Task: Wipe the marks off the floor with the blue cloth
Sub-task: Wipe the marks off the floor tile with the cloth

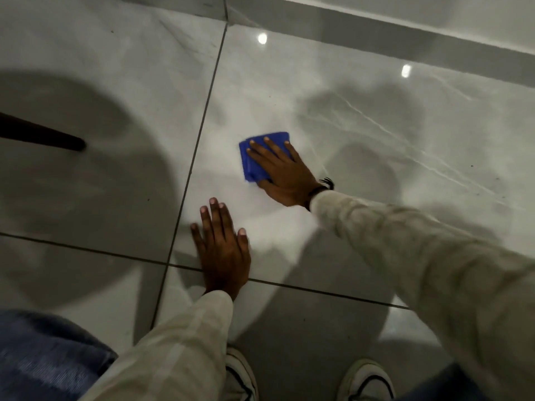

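Observation:
A folded blue cloth lies flat on the glossy grey marble floor near the middle of the view. My right hand presses down on it with fingers spread, covering its right half. My left hand rests flat on the bare tile below and left of the cloth, fingers apart, holding nothing, its heel over a grout line. A few tiny dark specks dot the tile at the right; no clear marks show next to the cloth.
A dark furniture leg juts in from the left edge above a round shadow. A pale wall skirting runs along the top right. My two white shoes and a jeans-clad knee sit at the bottom.

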A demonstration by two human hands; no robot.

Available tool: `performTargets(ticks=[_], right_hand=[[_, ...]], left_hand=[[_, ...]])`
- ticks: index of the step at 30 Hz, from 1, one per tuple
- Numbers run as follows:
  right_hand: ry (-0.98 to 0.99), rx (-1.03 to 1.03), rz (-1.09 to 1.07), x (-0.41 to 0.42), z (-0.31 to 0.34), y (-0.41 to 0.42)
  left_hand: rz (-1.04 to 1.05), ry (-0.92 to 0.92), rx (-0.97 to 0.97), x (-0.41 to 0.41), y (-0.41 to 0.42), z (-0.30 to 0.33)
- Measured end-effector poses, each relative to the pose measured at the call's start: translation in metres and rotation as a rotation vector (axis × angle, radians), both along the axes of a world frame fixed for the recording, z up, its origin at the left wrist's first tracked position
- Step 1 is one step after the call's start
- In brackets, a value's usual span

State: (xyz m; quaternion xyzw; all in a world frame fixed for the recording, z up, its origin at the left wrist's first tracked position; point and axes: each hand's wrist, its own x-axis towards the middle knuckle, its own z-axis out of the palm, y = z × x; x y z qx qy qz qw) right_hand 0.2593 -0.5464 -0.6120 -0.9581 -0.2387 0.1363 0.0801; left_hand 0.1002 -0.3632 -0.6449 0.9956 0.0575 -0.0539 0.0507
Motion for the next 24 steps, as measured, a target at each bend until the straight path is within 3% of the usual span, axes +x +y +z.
performTargets(ticks=[2,4,7,9,14,18,21,23,24], right_hand=[[0.021,-0.008,-0.055,0.011,0.003,0.034],[0.040,-0.006,0.036,0.004,0.005,0.047],[0.014,-0.031,0.232,-0.028,0.005,0.008],[0.009,-0.023,0.225,-0.038,0.008,-0.024],[-0.043,-0.031,-0.089,-0.011,0.011,-0.007],[-0.024,0.015,-0.073,-0.026,0.022,0.011],[0.094,0.124,-0.163,-0.062,0.041,-0.008],[0.293,0.290,-0.427,-0.077,0.064,-0.014],[0.419,0.398,-0.598,-0.081,0.077,-0.015]], left_hand=[[0.004,0.011,0.002,0.001,0.000,0.000],[0.004,0.011,0.009,0.000,0.001,-0.001],[-0.005,0.016,0.020,0.000,0.001,0.001],[-0.001,0.012,0.009,-0.001,-0.001,0.001],[-0.007,0.014,0.009,-0.002,0.001,-0.003],[0.005,0.047,0.002,0.001,-0.004,0.008],[0.065,0.172,-0.013,0.007,-0.016,0.033],[0.159,0.367,-0.121,0.016,-0.027,0.061],[0.204,0.440,-0.263,0.019,-0.035,0.073]])
